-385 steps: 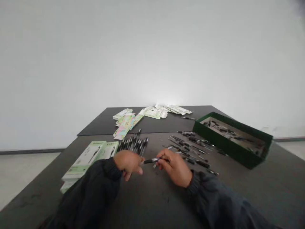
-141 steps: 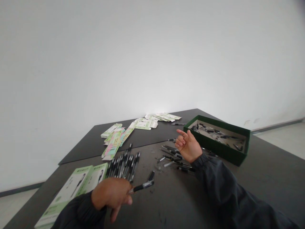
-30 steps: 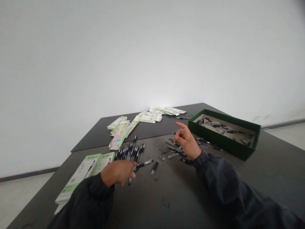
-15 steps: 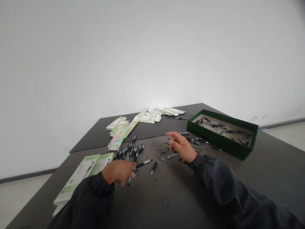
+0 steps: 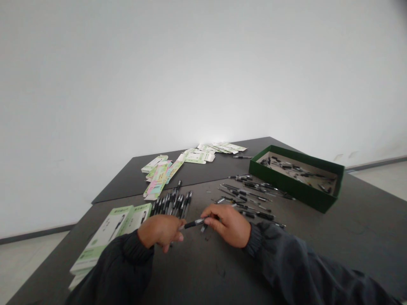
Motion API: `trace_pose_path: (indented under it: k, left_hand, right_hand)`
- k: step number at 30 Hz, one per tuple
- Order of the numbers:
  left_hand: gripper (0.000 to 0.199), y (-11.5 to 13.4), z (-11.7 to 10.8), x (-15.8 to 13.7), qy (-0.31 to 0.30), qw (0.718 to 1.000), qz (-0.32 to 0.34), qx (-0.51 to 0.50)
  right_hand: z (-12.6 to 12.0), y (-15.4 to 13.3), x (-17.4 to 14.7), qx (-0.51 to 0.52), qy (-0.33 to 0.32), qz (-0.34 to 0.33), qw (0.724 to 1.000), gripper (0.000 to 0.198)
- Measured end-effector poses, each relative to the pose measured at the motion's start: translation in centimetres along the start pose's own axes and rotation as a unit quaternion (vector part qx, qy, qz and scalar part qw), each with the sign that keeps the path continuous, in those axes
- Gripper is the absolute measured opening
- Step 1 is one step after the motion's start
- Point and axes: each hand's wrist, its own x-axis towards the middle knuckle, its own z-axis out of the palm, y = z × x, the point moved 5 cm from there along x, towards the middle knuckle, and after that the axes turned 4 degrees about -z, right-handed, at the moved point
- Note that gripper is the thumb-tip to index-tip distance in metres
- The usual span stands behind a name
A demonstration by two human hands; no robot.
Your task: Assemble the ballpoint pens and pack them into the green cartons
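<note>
My left hand and my right hand meet low over the dark table, both in dark sleeves. A black pen spans between them: the left fingers grip its near end and the right fingertips pinch its far end. Just behind the left hand lies a row of assembled black pens. Loose pen parts are scattered behind my right hand.
A green tray with pen parts stands at the right. Green-and-white boxes lie at the left near the table edge. Flat packaging cards and more cards lie further back. A white wall rises behind the table.
My right hand came back from the loose parts toward me and took hold of the far end of the pen that my left hand holds. The left hand barely moved.
</note>
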Motion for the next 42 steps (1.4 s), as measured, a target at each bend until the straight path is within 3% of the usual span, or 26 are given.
trace_pose_path:
  k: [12,19,25,28,35,42]
  left_hand:
    - [0.047,0.8,-0.2,-1.1,0.01,1.0,0.01,0.007]
    - [0.046,1.3,-0.5,-2.0,0.03,0.999,0.02,-0.012]
    - [0.046,1.9,-1.1,-2.9,0.076,0.996,0.041,-0.028]
    - [0.049,2.0,-1.3,-3.2,0.09,0.995,0.046,-0.025]
    - [0.043,2.3,-1.4,-3.7,0.099,0.994,0.045,-0.022]
    - [0.053,2.8,-1.4,-3.8,0.106,0.992,0.072,-0.012]
  right_hand:
    - [-0.1,0.3,-0.1,-0.012,0.016,0.009,1.0,0.01]
    - [0.4,1.2,-0.1,0.04,0.053,0.064,0.996,0.011]
    - [1.4,2.2,-0.2,0.19,0.093,0.15,0.966,0.023]
    - [2.1,1.8,-0.2,0.249,0.095,0.15,0.952,0.033]
    - [4.1,1.4,-0.4,0.436,0.093,0.15,0.882,0.04]
    - [5.0,0.2,-0.6,0.47,0.034,0.105,0.876,0.043]
